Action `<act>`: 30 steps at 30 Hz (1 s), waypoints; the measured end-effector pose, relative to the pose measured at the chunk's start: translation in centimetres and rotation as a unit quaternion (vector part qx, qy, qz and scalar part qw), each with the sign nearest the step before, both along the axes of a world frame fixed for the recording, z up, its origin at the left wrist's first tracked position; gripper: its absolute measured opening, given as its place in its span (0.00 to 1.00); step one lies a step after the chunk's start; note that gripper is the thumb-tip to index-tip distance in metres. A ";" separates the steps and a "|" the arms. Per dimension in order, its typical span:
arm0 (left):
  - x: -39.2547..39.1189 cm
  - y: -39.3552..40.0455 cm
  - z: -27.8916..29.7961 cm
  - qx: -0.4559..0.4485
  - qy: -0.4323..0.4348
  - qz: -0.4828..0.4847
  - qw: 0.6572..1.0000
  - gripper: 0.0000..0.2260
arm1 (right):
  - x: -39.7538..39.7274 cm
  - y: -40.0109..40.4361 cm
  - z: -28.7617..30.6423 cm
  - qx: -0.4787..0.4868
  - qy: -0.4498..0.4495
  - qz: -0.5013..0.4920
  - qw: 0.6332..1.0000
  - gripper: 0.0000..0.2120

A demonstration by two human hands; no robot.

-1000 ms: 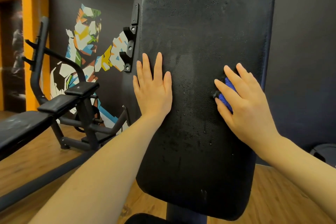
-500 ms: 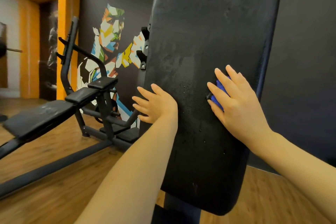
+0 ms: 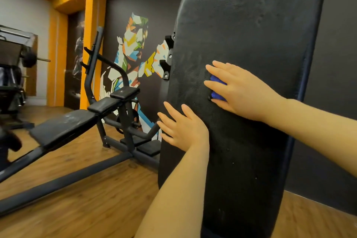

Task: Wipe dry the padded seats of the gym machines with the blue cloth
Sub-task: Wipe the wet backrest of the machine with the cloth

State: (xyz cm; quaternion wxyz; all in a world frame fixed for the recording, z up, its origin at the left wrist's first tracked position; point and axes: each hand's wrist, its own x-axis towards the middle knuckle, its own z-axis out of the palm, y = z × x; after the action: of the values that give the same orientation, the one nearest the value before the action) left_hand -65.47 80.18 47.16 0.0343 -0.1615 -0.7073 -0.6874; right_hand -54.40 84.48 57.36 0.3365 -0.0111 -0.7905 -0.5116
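Note:
A tall black padded backrest (image 3: 251, 44) stands upright and fills the right half of the view, with small droplets on its lower part. My right hand (image 3: 243, 91) lies flat on the pad at mid height, fingers straight and pointing left, pressing the blue cloth (image 3: 217, 88) against it. Only a small bunched part of the cloth shows between the fingers. My left hand (image 3: 183, 127) rests with straight fingers at the pad's left edge, lower down than the right hand.
A black decline bench (image 3: 63, 129) on a dark steel frame (image 3: 92, 168) stands to the left on the wooden floor (image 3: 81, 208). Behind it is a dark wall with a colourful mural (image 3: 135, 48). A barbell rack (image 3: 17, 60) stands at the far left.
My right hand has slid the cloth leftward across the pad. My left hand has moved off the pad's face to its left edge and lower. The view has swung left.

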 end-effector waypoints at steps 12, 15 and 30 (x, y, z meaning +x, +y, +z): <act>-0.1 0.4 -0.4 -0.022 0.010 0.013 1.000 0.26 | -10.2 -1.9 8.1 0.096 -0.068 0.054 0.992 0.16; -0.1 0.3 -0.3 -0.023 0.009 0.011 1.000 0.26 | -11.5 -2.4 7.9 0.122 -0.080 0.024 0.989 0.17; 0.3 0.0 -0.3 -0.006 0.017 0.023 1.000 0.26 | -9.7 -1.4 7.7 0.043 -0.183 -0.100 0.977 0.22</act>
State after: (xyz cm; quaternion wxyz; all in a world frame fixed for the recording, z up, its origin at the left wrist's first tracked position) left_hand -65.18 80.21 46.91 0.0611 -0.1572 -0.7139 -0.6796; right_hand -64.09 83.08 65.10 0.1333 0.0188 -0.8109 -0.5695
